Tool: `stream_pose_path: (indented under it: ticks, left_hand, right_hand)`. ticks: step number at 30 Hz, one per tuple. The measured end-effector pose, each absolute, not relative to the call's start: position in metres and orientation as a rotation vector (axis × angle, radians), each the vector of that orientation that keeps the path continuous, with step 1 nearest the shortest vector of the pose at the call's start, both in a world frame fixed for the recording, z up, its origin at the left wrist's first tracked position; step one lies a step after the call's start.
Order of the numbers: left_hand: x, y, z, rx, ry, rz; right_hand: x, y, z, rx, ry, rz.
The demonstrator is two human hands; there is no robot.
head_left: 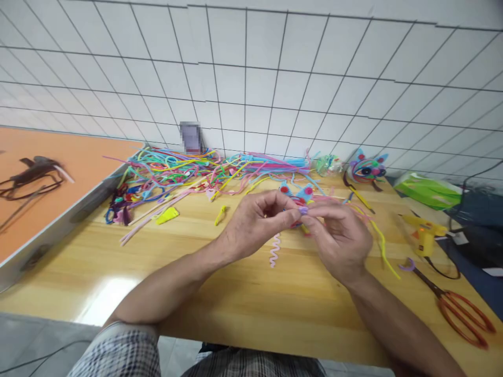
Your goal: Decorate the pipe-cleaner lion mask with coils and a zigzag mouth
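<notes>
Between their fingertips, my left hand [261,222] and my right hand [340,235] both pinch a small piece of purple pipe cleaner [303,210], above the middle of the wooden table. Just behind the fingers lies a blue pipe-cleaner animal face with red-dotted ears [308,192]; the hands hide most of it. Below my left hand, a pink zigzag pipe cleaner [274,254] rests on the wood. A purple curl of pipe cleaner [407,265] lies by the blades of the orange-handled scissors [463,317] at the right.
Along the tiled wall runs a heap of coloured pipe cleaners [168,170]. A finished animal face [366,168] stands at the back right. Further right are a green packet [428,192] and a yellow glue gun [425,233] with a cord. An orange board [70,152] edges the left side.
</notes>
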State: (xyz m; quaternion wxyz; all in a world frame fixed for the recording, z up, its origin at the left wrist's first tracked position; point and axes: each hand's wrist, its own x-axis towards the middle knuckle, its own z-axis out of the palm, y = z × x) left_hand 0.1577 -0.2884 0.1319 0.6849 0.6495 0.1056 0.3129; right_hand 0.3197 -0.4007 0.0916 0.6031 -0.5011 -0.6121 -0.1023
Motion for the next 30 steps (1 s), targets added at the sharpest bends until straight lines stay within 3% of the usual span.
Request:
stream_pose_path:
  ticks: [14,22,25,28,30]
  left_hand:
    - [0.157,-0.281,0.140,1.484,0.336,0.796]
    - [0.152,-0.251,0.138,1.521,0.387,1.074]
    - [0.152,-0.239,0.137,1.506,0.401,1.117]
    - [0.151,-0.232,0.140,1.508,0.421,1.156]
    - [0.151,-0.230,0.141,1.510,0.419,1.197]
  right_hand:
    - [0.328,-0.406,0.107,-1.243,-1.277,-0.187]
    - [0.362,-0.409,0.136,-0.968,-1.086,-0.321]
    - [0.389,-0.424,0.155,-0.964,-1.097,-0.194]
    - [0.422,-0.444,0.174,-1.092,-1.220,0.143]
    - [0.439,-0.452,0.180,-1.193,-1.280,0.130]
